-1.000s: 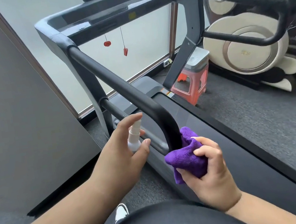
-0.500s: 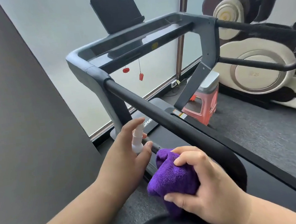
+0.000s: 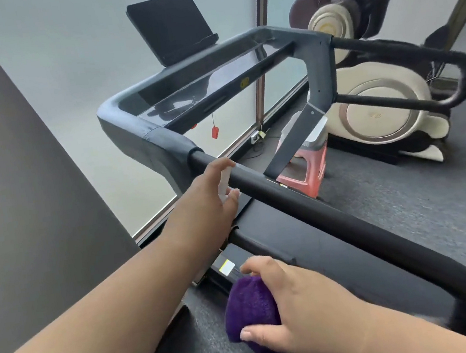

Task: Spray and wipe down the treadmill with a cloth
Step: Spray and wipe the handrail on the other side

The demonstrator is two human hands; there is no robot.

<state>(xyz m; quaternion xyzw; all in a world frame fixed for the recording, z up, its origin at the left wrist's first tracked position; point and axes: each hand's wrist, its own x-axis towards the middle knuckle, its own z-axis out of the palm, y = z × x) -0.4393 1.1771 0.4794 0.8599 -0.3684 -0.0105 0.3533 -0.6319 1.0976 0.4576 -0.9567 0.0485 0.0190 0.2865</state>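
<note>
Here — cloth [image 3: 250, 307] beside handrail [image 3: 319, 209] edge

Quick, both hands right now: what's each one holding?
Left hand: grips the white spray bottle, beside the treadmill's left handrail.
Right hand: grips the bunched purple cloth, off the rail.

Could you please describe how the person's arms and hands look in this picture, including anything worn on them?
Both forearms are bare up to the frame's edge: no sleeves, gloves or watch are visible. The left hand and the right hand show no rings or bracelets. The right thumbnail is short and unpainted. Dark clothing shows at the bottom edge, between the arms.
</note>
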